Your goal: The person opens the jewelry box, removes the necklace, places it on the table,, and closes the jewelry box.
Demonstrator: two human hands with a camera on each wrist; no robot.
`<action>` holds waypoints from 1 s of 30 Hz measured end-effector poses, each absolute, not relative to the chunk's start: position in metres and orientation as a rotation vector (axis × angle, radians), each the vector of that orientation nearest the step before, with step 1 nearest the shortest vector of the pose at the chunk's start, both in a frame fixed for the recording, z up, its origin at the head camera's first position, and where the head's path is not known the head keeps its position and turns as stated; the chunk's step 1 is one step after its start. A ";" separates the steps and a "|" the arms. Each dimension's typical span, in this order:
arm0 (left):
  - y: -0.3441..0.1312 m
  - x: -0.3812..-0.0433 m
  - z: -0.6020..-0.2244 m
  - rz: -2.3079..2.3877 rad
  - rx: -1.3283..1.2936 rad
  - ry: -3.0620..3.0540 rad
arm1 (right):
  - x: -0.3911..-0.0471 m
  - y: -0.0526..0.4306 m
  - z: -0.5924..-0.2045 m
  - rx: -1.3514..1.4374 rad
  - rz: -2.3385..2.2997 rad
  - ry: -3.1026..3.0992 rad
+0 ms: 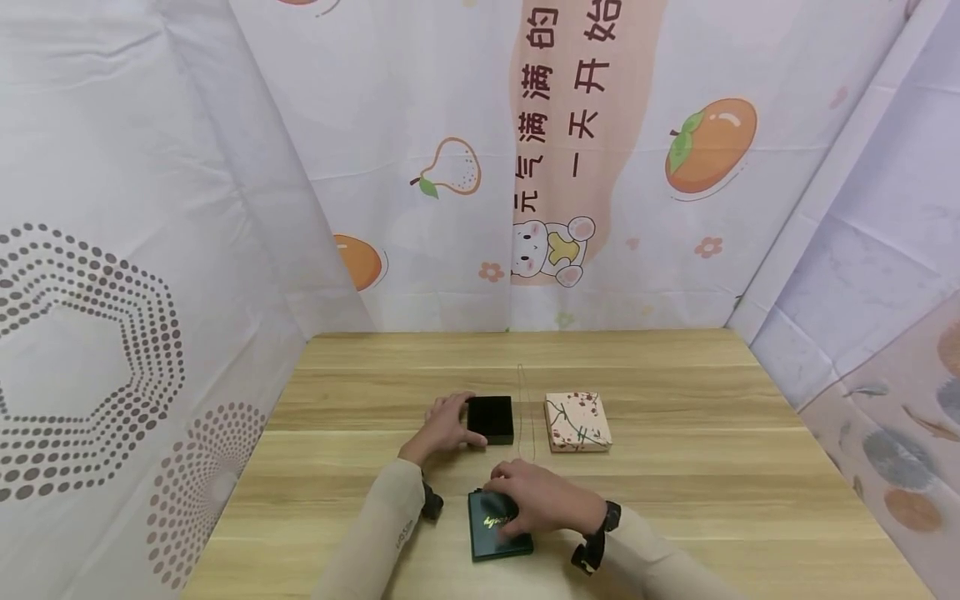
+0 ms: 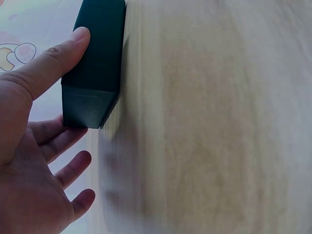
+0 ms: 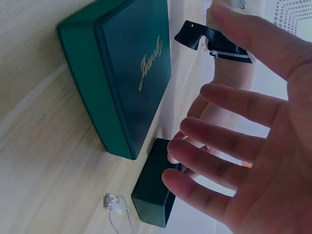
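My left hand (image 1: 447, 425) grips the left side of an open dark green jewelry box base (image 1: 491, 420) with a black lining. In the left wrist view the thumb presses one wall of the box base (image 2: 95, 58), with fingertips at its corner. Over the dark green jewelry box lid (image 1: 486, 546), my right hand (image 1: 542, 497) hovers with spread fingers. Gold script marks the lid's top (image 3: 153, 63). A thin necklace (image 1: 533, 425) lies right of the box base; its silver pendant (image 3: 111, 201) shows in the right wrist view.
A cream box with a floral branch pattern (image 1: 577, 422) lies right of the necklace. All of this is on a wooden table (image 1: 675, 483), with printed white curtains (image 1: 420, 100) hanging behind and at both sides.
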State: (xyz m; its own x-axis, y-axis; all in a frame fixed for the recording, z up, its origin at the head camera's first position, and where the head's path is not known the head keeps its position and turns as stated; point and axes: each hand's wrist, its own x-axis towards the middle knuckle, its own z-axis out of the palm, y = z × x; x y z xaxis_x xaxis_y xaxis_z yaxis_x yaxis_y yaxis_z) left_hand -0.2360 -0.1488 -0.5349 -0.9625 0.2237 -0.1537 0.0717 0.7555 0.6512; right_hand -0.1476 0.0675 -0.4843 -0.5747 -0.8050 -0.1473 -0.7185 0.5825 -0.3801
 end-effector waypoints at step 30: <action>-0.150 -0.238 -0.536 1.001 0.242 2.728 | -0.132 0.079 -0.503 -1.264 -0.297 2.571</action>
State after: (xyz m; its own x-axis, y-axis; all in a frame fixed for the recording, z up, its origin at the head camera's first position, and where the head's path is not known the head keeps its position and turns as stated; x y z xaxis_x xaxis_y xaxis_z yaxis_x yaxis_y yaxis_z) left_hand -0.2378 -0.1495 -0.5356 -0.9609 0.2304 -0.1534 0.0765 0.7536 0.6529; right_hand -0.1325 0.0792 -0.5031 -0.5875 -0.7968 -0.1415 -0.7435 0.6005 -0.2944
